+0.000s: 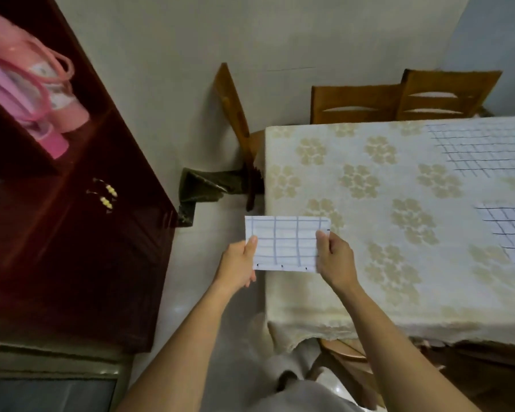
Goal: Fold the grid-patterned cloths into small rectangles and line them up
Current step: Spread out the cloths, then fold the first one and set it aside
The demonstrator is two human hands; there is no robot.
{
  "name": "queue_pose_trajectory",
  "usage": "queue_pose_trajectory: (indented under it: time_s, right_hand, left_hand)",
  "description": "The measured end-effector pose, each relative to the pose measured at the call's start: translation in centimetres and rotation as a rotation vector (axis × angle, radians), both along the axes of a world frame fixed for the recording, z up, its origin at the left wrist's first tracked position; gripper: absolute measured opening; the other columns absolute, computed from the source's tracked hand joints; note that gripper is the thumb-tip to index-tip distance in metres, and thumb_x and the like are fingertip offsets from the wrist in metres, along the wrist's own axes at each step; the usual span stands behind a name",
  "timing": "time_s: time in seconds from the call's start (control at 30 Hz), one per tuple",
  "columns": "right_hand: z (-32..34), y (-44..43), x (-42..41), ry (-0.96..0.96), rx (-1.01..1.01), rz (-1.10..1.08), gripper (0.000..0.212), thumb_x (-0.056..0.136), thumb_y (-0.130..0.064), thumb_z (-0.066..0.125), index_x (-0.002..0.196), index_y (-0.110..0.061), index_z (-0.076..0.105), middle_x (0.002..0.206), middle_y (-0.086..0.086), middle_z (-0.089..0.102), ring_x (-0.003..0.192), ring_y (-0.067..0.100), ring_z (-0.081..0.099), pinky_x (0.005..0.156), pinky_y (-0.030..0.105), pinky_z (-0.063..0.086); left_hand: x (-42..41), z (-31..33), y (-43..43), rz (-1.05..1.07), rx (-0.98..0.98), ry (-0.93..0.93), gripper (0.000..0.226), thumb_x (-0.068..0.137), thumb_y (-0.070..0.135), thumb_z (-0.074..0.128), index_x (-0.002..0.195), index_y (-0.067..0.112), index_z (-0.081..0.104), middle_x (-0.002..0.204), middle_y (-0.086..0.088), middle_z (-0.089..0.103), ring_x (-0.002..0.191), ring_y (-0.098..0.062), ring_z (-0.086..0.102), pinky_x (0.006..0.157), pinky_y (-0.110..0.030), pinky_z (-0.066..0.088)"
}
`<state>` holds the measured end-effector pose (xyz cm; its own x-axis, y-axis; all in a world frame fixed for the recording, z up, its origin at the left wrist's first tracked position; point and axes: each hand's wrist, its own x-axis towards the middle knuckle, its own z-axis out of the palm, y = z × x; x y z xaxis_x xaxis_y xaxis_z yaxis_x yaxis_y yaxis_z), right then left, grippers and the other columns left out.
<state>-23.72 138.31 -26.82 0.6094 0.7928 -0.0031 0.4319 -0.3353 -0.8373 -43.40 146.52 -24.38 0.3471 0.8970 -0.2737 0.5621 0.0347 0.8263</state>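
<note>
Our left hand (240,261) pinches the left end of the folded grid cloth (286,243), and our right hand (335,257) pinches its right end. We hold it up, long side running left to right, over the left edge of the counter (354,138). Our right hand is nearer the far cloth (485,150) and the near cloth (509,233) lying to the right.

Folded grid cloth (286,244) pinched btwn left hand (239,263) & right hand (335,254), held off table (369,221) corner; two more grid cloths (485,148) flat on table at right.
</note>
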Motion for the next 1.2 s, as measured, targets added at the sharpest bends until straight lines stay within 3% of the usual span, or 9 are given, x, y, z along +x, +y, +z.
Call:
queue_pose_trajectory:
  time_s: [0.17,0.3,0.47,0.57,0.73,0.83,0.93,1.07,1.2]
  right_hand:
    - [-1.8,2.2,2.4,0.034,-0.021,-0.086,0.038,0.106,-0.033,0.039,0.079,-0.014,0.057,0.073,-0.003,0.061,0.067,0.012,0.056,0.057,0.025,0.039]
    - [-3.6,2.4,3.2,0.122,-0.06,-0.173,0.033,0.105,-0.034,0.041,0.082,-0.015,0.057,0.079,-0.001,0.063,0.071,0.013,0.056,0.06,0.026,0.041]
    - [-5.9,2.7,3.8,0.162,-0.153,-0.217,0.026,0.103,-0.036,0.048,0.082,-0.022,0.055,0.076,-0.006,0.061,0.069,0.017,0.061,0.055,0.026,0.043]
    - [-7.2,3.4,4.1,0.185,-0.207,-0.327,0.027,0.102,-0.038,0.049,0.082,-0.021,0.054,0.078,-0.003,0.062,0.074,0.025,0.064,0.06,0.037,0.052]
    - [-8.7,4.9,3.7,0.275,-0.269,-0.438,0.022,0.1,-0.031,0.053,0.089,-0.013,0.051,0.083,0.008,0.061,0.069,0.033,0.064,0.045,0.037,0.053]
    - [-10.0,5.7,3.7,0.271,-0.333,-0.482,0.023,0.096,-0.023,0.058,0.115,-0.01,0.056,0.1,0.008,0.066,0.082,0.035,0.068,0.069,0.044,0.058]
    - [-10.2,6.5,3.3,0.275,-0.353,-0.559,0.043,0.094,-0.014,0.059,0.136,-0.009,0.051,0.112,0.013,0.068,0.097,0.032,0.065,0.079,0.035,0.051]
    - [-10.4,6.8,2.7,0.272,-0.346,-0.638,0.042,0.096,-0.014,0.055,0.138,-0.011,0.049,0.114,0.012,0.066,0.09,0.021,0.059,0.072,0.028,0.045]
    - [-11.3,6.2,2.2,0.232,-0.364,-0.638,0.038,0.099,-0.016,0.053,0.136,-0.011,0.048,0.107,0.004,0.063,0.089,0.018,0.06,0.059,0.009,0.037]
  left_hand:
    - [3.2,-1.6,3.7,-0.07,-0.039,0.012,0.038,0.108,0.041,0.035,0.099,0.019,0.064,0.059,-0.012,0.059,0.041,-0.016,0.05,0.039,-0.02,0.04]
    - [5.8,-2.9,6.2,-0.168,-0.117,0.006,0.043,0.109,0.034,0.037,0.103,0.002,0.064,0.06,-0.009,0.056,0.033,-0.005,0.045,0.036,-0.018,0.036]
    - [8.3,-5.8,9.6,-0.262,-0.207,0.043,0.039,0.109,0.03,0.038,0.103,-0.002,0.061,0.074,-0.012,0.06,0.048,-0.015,0.052,0.034,-0.018,0.036]
    - [10.3,-7.5,11.8,-0.351,-0.268,0.078,0.031,0.109,0.024,0.04,0.109,-0.001,0.058,0.075,-0.009,0.058,0.054,-0.017,0.054,0.033,-0.017,0.037]
    - [12.3,-10.1,15.7,-0.458,-0.341,0.104,0.022,0.106,0.02,0.048,0.122,0.01,0.058,0.107,-0.016,0.068,0.067,-0.02,0.063,0.039,-0.021,0.044]
    - [13.4,-10.9,17.8,-0.517,-0.399,0.1,0.026,0.1,0.003,0.056,0.126,0.004,0.057,0.114,-0.012,0.063,0.089,-0.023,0.063,0.046,-0.021,0.054]
    - [13.8,-12.1,19.1,-0.607,-0.39,0.151,0.033,0.094,-0.008,0.06,0.126,-0.001,0.054,0.117,-0.015,0.062,0.098,-0.025,0.061,0.053,-0.019,0.056]
    - [14.6,-13.5,20.1,-0.67,-0.333,0.23,0.025,0.087,-0.004,0.072,0.102,0.006,0.055,0.097,-0.01,0.065,0.082,-0.024,0.066,0.051,-0.017,0.055]
    - [15.3,-14.7,20.3,-0.663,-0.371,0.259,0.03,0.08,-0.005,0.079,0.089,0.008,0.054,0.085,-0.012,0.065,0.066,-0.019,0.065,0.049,-0.023,0.056]
